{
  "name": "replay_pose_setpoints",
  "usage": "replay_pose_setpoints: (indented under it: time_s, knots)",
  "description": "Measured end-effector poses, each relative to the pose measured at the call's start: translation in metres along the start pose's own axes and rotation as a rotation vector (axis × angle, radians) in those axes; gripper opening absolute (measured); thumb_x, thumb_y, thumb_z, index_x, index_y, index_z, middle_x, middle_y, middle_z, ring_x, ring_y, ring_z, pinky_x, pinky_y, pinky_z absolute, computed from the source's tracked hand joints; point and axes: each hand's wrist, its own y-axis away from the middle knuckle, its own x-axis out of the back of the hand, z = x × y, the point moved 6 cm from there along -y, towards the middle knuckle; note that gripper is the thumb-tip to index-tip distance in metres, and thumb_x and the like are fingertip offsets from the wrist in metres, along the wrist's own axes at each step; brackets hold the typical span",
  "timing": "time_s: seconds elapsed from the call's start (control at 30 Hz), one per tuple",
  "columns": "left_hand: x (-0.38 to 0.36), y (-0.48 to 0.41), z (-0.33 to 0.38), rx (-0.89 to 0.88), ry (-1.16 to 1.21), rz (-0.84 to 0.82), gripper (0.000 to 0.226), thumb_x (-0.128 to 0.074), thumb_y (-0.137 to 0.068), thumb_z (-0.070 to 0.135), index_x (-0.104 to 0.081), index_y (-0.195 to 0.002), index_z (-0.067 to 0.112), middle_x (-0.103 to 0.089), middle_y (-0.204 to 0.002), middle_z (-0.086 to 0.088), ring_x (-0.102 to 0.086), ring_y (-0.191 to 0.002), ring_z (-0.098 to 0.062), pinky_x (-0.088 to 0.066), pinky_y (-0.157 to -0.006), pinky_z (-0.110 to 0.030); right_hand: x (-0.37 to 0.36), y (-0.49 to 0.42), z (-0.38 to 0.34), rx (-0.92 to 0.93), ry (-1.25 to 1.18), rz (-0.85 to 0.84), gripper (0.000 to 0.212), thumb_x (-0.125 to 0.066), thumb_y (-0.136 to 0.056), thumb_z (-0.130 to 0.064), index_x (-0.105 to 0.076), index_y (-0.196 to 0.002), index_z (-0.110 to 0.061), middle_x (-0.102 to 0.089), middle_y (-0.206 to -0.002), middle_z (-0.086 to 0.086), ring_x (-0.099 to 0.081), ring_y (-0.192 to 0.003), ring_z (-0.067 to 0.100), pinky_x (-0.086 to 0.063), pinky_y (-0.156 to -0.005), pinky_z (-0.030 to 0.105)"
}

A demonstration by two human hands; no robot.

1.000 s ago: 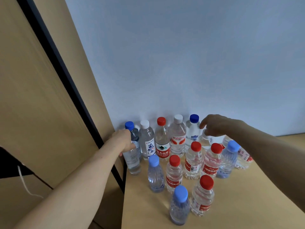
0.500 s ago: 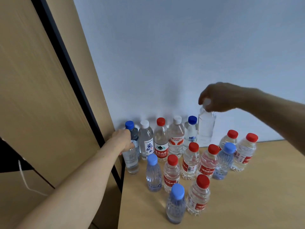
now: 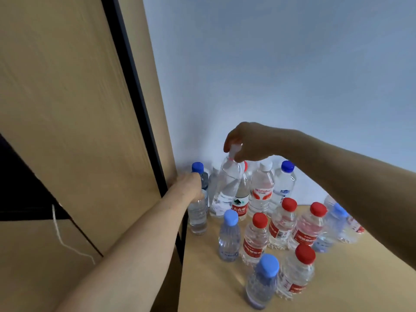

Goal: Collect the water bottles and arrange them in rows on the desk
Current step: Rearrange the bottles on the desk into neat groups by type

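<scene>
Our right hand (image 3: 249, 143) pinches the white cap of a clear bottle (image 3: 227, 185), which hangs tilted in front of the back row along the far edge of the table (image 3: 349, 284); we cannot tell whether its base touches the table. Our left hand (image 3: 190, 185) grips a second clear bottle (image 3: 198, 219), upright at the left edge near the far-left corner, just in front of a blue-capped bottle (image 3: 198, 168). In the next row toward us, a light-blue-capped bottle (image 3: 228, 237) and a red-capped bottle (image 3: 255, 239) stand side by side.
</scene>
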Motion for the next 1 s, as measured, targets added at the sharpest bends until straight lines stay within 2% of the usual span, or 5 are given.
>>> replay_pose_setpoints:
  time_s: [0.37,0.63,0.73,0.87,1.0]
  knots:
    - [-0.002,-0.007,-0.002,-0.014,-0.006,-0.004,0.032,-0.057,-0.093,0.024,-0.058,-0.117,0.003,-0.056,-0.079,-0.006,-0.066,-0.098,-0.028,-0.046,-0.068,-0.029,-0.118,-0.026,0.006,0.045,0.095,-0.179,0.042,-0.049,-0.085,0.006,-0.065,-0.110,-0.024,-0.059,-0.116,0.004,-0.057,-0.094,0.021,-0.045,-0.067,0.027]
    - [-0.004,-0.009,-0.003,-0.005,0.032,-0.014,0.037,-0.061,-0.093,0.027,-0.058,-0.119,0.001,-0.053,-0.075,-0.004,-0.065,-0.097,-0.027,-0.046,-0.068,-0.028,-0.123,-0.034,-0.008,0.060,0.313,-0.134,0.038,-0.063,-0.088,-0.035,-0.055,-0.119,-0.015,-0.059,-0.100,0.003,-0.058,-0.090,0.023,-0.045,-0.068,0.030]
    - [-0.002,-0.008,-0.004,-0.009,0.020,-0.025,0.037,-0.061,-0.093,0.025,-0.057,-0.121,0.001,-0.065,-0.101,-0.013,-0.064,-0.103,-0.029,-0.046,-0.071,-0.029,-0.132,-0.036,-0.011,0.040,0.329,-0.122,0.030,-0.057,-0.090,-0.014,-0.056,-0.120,-0.009,-0.060,-0.108,0.008,-0.059,-0.096,0.025,-0.044,-0.069,0.030]
    - [-0.002,-0.003,-0.004,-0.021,-0.076,-0.100,0.033,-0.064,-0.089,0.017,-0.060,-0.119,0.005,-0.058,-0.090,-0.010,-0.064,-0.099,-0.027,-0.046,-0.067,-0.029,-0.127,-0.030,-0.011,0.081,0.371,-0.125,0.036,-0.050,-0.089,0.000,-0.058,-0.124,-0.007,-0.059,-0.119,0.011,-0.059,-0.105,0.028,-0.047,-0.078,0.031]
    - [-0.002,0.001,-0.003,-0.058,-0.120,-0.219,0.034,-0.058,-0.086,0.010,-0.062,-0.120,0.008,-0.063,-0.095,-0.008,-0.058,-0.069,-0.023,-0.043,-0.052,-0.025,-0.128,-0.026,-0.008,0.115,0.400,-0.119,0.035,-0.051,-0.088,0.002,-0.062,-0.119,-0.009,-0.061,-0.118,0.010,-0.060,-0.102,0.027,-0.047,-0.075,0.030]
